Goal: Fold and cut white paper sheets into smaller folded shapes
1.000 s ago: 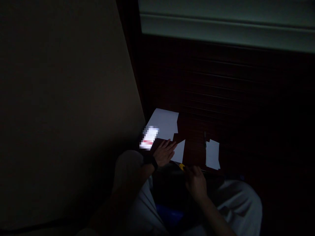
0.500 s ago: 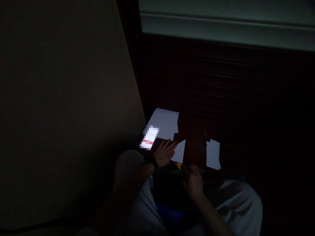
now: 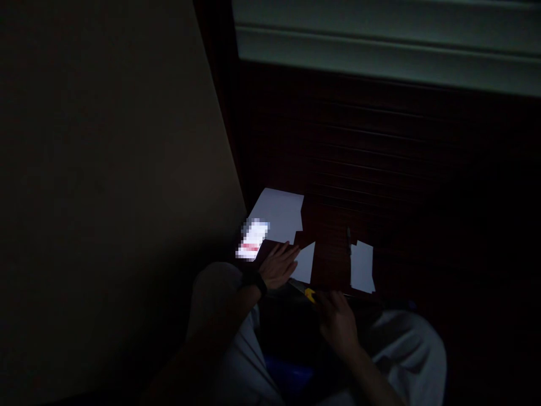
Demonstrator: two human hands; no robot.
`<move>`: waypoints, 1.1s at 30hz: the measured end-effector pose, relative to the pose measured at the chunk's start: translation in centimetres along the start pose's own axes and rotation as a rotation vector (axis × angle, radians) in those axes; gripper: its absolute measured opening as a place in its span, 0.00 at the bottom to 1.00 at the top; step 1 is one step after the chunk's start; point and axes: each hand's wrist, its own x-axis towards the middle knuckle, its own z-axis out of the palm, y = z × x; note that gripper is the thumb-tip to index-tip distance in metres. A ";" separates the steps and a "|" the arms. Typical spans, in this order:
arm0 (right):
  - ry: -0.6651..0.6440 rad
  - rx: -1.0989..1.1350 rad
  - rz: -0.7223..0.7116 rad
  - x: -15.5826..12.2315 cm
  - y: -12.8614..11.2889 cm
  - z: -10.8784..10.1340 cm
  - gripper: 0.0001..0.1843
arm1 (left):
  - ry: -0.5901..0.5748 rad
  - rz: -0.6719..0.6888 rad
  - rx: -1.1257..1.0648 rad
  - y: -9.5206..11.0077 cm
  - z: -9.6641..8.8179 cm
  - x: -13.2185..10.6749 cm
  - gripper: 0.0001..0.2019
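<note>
My left hand (image 3: 278, 268) lies flat with its fingers stretched out, at the left side of a small white sheet of paper (image 3: 305, 263) near the table's front edge. In my right hand (image 3: 339, 322) is a knife (image 3: 310, 295) with a yellow part at the front of its handle. Its thin grey blade points left, toward the paper's near edge below my left hand. Dim light hides most of the handle and whether the blade touches the paper.
Larger white sheets (image 3: 279, 211) lie at the back left, with a lit phone (image 3: 252, 239) at their front corner. On the right, a small stack of paper pieces (image 3: 362, 268) sits beside a dark pen (image 3: 349, 239). A wall (image 3: 169, 141) borders the left side.
My right hand has drawn the knife slightly right and toward me, so more of the blade shows. The left hand stays on the paper. The whole view has shifted a little.
</note>
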 end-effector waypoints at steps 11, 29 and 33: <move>0.233 -0.229 0.705 8.8 12.3 -3.5 0.21 | 0.059 0.081 -0.067 2.8 -1.1 -0.8 0.36; 0.334 -0.218 0.769 10.0 11.9 -1.7 0.29 | 0.057 0.090 -0.157 2.9 1.5 -2.5 0.22; 0.462 0.117 0.593 9.1 9.4 -1.8 0.26 | 0.197 -0.161 -0.604 2.7 0.4 -1.2 0.16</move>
